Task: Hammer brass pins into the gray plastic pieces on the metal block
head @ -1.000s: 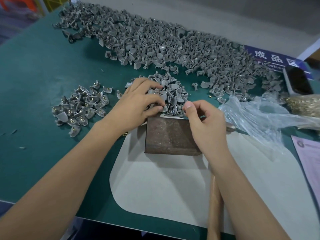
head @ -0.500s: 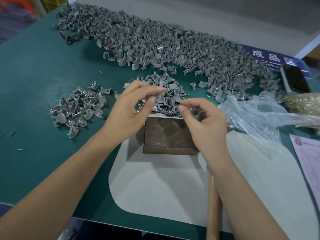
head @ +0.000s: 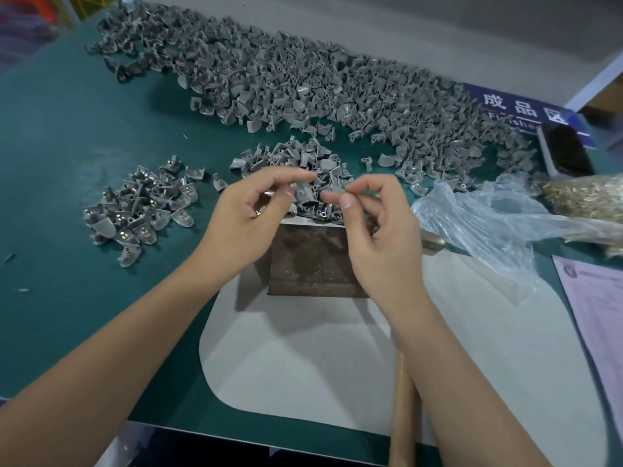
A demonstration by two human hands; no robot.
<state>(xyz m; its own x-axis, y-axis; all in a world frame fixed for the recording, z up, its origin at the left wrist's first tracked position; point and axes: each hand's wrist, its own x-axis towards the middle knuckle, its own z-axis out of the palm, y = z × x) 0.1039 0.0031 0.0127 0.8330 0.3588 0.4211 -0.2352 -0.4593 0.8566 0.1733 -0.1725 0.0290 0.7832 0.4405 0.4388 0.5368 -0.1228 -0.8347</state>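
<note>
A wooden handle lies at the near edge, passing under the right forearm, on a white mat spread over the green table. Farther along the mat sits the metal block, its top bare.

Both hands are raised above the block's far edge. The left hand has its fingers curled, thumb and forefinger pinched on a gray piece; a brass pin shows at its palm. The right hand is curled as well, thumb and forefinger closed on a small item; whether that is a pin or a piece cannot be told.

Just behind the hands lies a small heap of gray pieces. Left of the block, well apart, is a pile of pieces with brass fitted. To the right, a clear bag holds loose pins. Along the far side runs a long spread of gray pieces. A printed sheet lies at the right edge, a blue sign beyond.
</note>
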